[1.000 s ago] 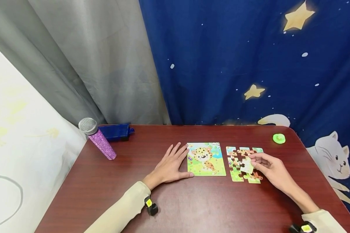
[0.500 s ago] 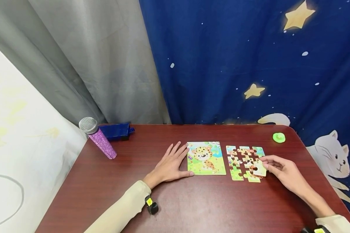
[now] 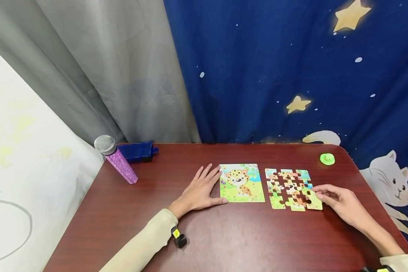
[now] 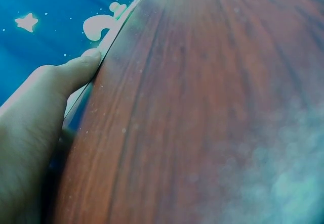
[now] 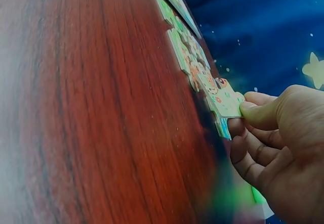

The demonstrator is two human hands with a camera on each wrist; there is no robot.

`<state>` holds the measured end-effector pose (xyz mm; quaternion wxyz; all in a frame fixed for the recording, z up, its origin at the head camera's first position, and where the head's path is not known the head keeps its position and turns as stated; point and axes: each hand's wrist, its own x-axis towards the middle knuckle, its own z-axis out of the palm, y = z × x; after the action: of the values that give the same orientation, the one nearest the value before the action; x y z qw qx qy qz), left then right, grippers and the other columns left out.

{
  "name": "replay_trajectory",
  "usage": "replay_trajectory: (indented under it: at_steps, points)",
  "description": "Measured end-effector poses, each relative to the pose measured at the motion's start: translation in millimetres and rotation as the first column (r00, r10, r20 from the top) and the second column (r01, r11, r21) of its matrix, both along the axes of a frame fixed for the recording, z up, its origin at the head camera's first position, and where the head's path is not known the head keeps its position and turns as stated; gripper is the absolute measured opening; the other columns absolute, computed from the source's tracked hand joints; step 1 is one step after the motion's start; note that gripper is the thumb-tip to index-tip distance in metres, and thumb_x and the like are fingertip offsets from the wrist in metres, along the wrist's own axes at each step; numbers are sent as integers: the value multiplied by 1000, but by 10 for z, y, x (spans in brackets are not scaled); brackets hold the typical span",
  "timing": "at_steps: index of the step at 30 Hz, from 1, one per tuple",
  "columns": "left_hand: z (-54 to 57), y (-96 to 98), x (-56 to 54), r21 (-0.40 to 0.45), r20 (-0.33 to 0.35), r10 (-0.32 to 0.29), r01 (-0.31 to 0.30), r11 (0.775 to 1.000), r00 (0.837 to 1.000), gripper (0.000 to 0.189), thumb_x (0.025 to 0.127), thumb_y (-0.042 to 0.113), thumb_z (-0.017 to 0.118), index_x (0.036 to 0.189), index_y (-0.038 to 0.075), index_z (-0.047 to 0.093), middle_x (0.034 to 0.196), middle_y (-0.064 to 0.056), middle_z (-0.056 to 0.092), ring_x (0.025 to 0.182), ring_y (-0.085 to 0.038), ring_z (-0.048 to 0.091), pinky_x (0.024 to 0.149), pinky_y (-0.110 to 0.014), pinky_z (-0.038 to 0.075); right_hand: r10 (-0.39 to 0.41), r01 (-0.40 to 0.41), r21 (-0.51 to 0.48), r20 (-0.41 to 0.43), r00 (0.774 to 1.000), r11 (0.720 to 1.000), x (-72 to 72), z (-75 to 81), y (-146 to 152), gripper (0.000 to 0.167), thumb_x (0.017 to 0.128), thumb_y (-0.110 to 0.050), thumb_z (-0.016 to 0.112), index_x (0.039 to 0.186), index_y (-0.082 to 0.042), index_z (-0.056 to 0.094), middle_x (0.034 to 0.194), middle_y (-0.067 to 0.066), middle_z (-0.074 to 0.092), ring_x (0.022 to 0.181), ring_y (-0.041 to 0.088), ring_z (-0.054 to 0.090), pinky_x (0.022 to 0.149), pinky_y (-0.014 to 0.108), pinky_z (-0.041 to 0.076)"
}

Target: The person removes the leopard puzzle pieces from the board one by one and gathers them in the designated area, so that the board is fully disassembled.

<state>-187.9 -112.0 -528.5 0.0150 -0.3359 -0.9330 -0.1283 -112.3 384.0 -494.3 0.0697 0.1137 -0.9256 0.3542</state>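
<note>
My right hand (image 3: 341, 206) pinches a light green jigsaw piece (image 3: 314, 201) between thumb and fingers. It is at the lower right of several other jigsaw pieces (image 3: 278, 202), which lie loosely spaced in rows. In the right wrist view the pinched jigsaw piece (image 5: 226, 105) appears tilted, a little above the others. My left hand (image 3: 198, 193) lies flat on the table with fingers spread. Its fingertips and thumb touch the left edge of a square leopard picture card (image 3: 255, 192). The left wrist view shows only part of the left hand (image 4: 43, 102), mainly the thumb.
A purple glittery microphone (image 3: 122, 166) stands at the left of the brown table (image 3: 224, 238), by a dark blue object (image 3: 137, 152). A small bright green item (image 3: 327, 159) sits at the back right. Grey and blue curtains (image 3: 258, 75) hang behind the table.
My right hand has carried the jigsaw piece rightward, from over the middle of the pieces to their lower right corner. The left hand stays in place by the card.
</note>
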Motion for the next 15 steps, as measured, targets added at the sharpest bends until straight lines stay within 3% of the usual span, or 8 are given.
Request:
replay_trajectory:
  at_steps: [7,11,15]
  points:
    - [-16,-13,15,4,23,7,-7,1000,1000,110,96,84,58,173,10,35,184,-4,23,171,-33,10,137,-56,4,8,-8,0,29,1000,1000,22,-79,71,15,104,-10,77,118,-11,83,111,8,80,88,-4,66,75,8,46]
    - [-28,-12,7,2,33,9,-9,1000,999,111,96,85,57,174,11,34,184,-3,21,171,-32,8,137,-54,3,24,-25,-70,-5,1000,997,2,-184,117,13,104,-11,77,115,-12,83,103,0,80,77,2,66,69,11,46]
    - [-26,-18,9,10,36,6,-6,1000,999,111,96,86,55,174,11,33,184,-3,20,171,-32,8,137,-54,2,1,-3,-71,-25,1000,997,9,-212,71,14,102,-6,78,115,-10,83,99,-1,80,69,7,64,66,13,46]
